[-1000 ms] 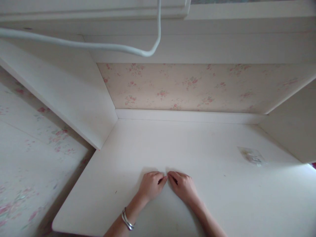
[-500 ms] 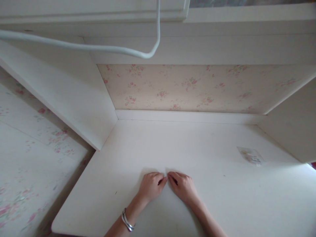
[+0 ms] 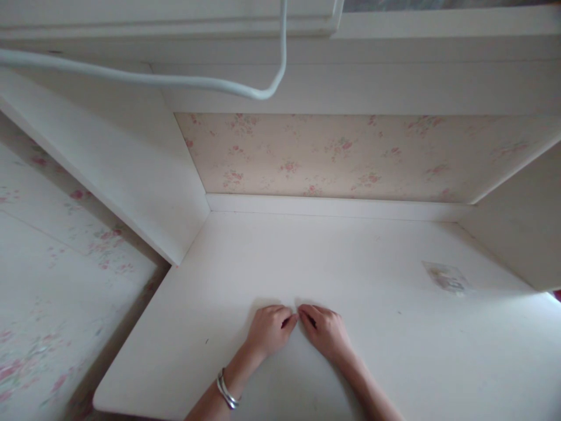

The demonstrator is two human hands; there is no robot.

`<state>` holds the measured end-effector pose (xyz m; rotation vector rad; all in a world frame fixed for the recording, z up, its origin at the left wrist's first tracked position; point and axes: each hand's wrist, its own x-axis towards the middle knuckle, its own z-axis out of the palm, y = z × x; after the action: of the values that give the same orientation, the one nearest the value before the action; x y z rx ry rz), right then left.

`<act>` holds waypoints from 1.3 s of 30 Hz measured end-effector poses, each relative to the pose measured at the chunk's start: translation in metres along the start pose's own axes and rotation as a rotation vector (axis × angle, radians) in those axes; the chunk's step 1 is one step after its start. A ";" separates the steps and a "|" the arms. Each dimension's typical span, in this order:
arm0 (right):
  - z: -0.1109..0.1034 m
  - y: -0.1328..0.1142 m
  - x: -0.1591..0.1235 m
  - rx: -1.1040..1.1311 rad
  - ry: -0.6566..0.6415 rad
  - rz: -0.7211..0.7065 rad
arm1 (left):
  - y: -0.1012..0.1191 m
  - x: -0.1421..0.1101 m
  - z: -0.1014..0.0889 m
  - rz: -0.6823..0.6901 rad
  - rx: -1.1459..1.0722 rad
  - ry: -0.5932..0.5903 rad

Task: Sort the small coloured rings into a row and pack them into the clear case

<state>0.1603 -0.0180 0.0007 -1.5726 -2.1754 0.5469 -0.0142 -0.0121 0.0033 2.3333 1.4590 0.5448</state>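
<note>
My left hand (image 3: 270, 328), with a silver bracelet (image 3: 227, 390) on its wrist, rests closed on the white desktop (image 3: 272, 257). Thumb and fingers are pinched together. Close by on the right, my right hand (image 3: 325, 328) is closed in the same way, its fingertips almost meeting those of the left. Whatever may be between the fingertips is too small or too pale against the desk to make out. Right of the hands lies a small clear plastic bag (image 3: 447, 278) with little pieces inside, too blurred to name.
A white cable (image 3: 188, 82) hangs across the upper left, in front of a cabinet (image 3: 175, 17). White side panels (image 3: 114, 152) flank the desk, and floral wallpaper (image 3: 324, 155) covers the back. A small dark mark (image 3: 207, 341) is on the desktop left of my hands.
The view has shifted very slightly. Both hands keep the same pinched pose and place on the desk.
</note>
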 end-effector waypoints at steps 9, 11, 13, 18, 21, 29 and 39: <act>0.002 0.002 0.000 -0.006 0.005 -0.001 | 0.000 0.000 -0.002 0.025 0.016 0.005; 0.002 0.002 0.000 -0.011 0.004 0.000 | 0.000 0.000 -0.002 0.024 0.014 0.006; 0.002 0.002 0.000 -0.021 0.002 0.002 | 0.000 0.000 -0.001 0.024 0.014 0.007; 0.001 0.000 0.000 -0.033 -0.003 0.007 | 0.000 -0.001 -0.001 0.027 0.022 0.005; 0.001 0.000 0.000 -0.029 -0.005 0.012 | -0.001 0.000 0.000 0.029 0.024 0.000; -0.003 -0.002 0.000 0.017 -0.024 0.000 | 0.000 -0.001 -0.001 0.024 0.032 -0.012; -0.045 0.078 -0.017 0.114 0.122 0.036 | 0.000 -0.001 -0.003 0.056 0.038 -0.024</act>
<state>0.2511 -0.0082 -0.0042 -1.5459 -1.9942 0.5609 -0.0163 -0.0127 0.0061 2.4080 1.4094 0.5067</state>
